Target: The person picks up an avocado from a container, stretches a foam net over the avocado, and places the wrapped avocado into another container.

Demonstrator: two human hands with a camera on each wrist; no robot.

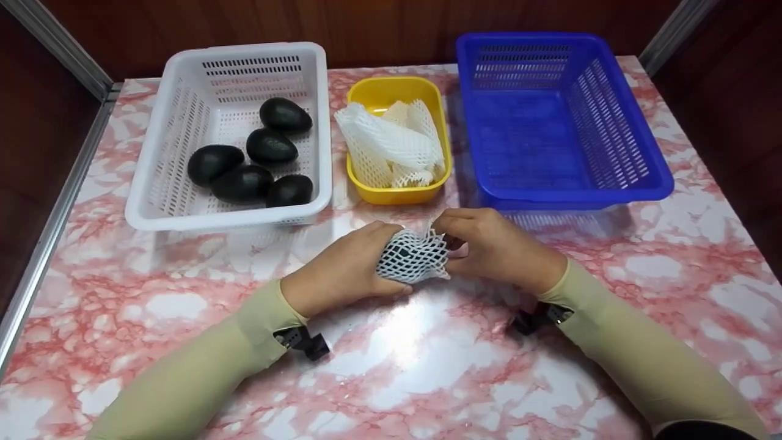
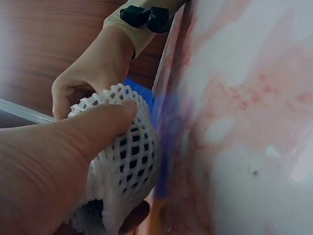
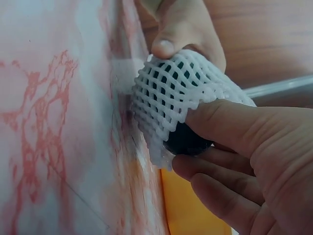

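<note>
My left hand (image 1: 342,266) grips a dark avocado (image 3: 186,139) wrapped in a white foam net sleeve (image 1: 410,260). In the left wrist view its thumb lies across the net. At the net's right-hand end, my right hand (image 1: 498,250) pinches the edge, its thumb (image 3: 220,120) on the mesh. The avocado's dark end shows between thumb and fingers in the right wrist view; the rest appears only through the mesh holes. Both hands are just above the table, in front of the baskets.
A white basket (image 1: 135,195) at the back left holds several dark avocados (image 1: 243,183). Between the baskets, a yellow tub (image 1: 397,195) contains more white foam nets (image 1: 397,143). A blue basket (image 1: 574,198) with nothing inside stands at the back right, on the marbled table (image 1: 379,379).
</note>
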